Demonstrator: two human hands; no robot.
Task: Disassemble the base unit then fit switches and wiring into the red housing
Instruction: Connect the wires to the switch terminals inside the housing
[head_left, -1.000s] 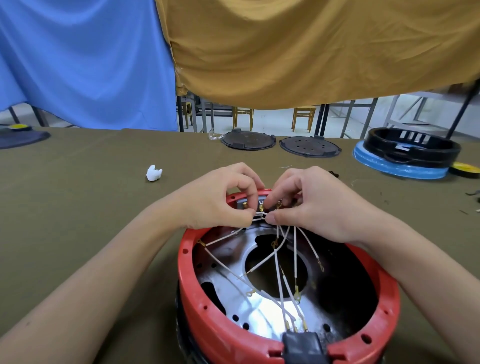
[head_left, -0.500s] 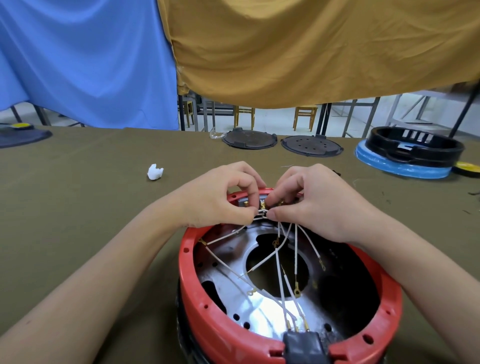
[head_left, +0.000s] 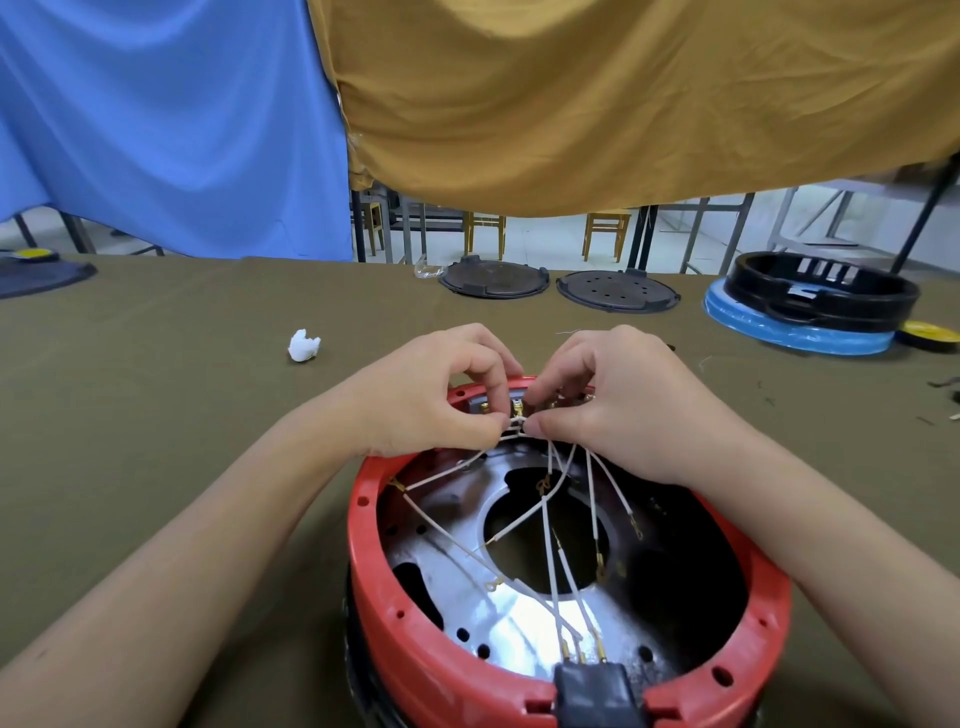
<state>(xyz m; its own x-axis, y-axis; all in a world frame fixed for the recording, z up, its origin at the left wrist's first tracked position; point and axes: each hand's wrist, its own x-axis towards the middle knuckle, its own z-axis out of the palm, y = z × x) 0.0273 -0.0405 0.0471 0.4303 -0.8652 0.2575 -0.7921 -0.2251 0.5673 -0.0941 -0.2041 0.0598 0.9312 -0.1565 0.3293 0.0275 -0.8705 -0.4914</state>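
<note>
At the near edge of the olive-covered table (head_left: 156, 415), head view: red housing (head_left: 415, 639) sits open side up, metal plate (head_left: 447, 551) inside, black plug socket (head_left: 589, 688) at its near rim. Left hand (head_left: 431, 395) and right hand (head_left: 618, 405) meet over the far rim, fingertips pinching white wires (head_left: 550, 561) at brass terminals (head_left: 517, 408); the switch itself is hidden under the fingers. Loose leads fan across the plate, ends unconnected.

Risk, as judged: a hard tug could pull a crimped terminal off; crossed leads invite a wrong connection. Black lids (head_left: 493, 280), white scrap (head_left: 304, 345) lie well apart.
</note>
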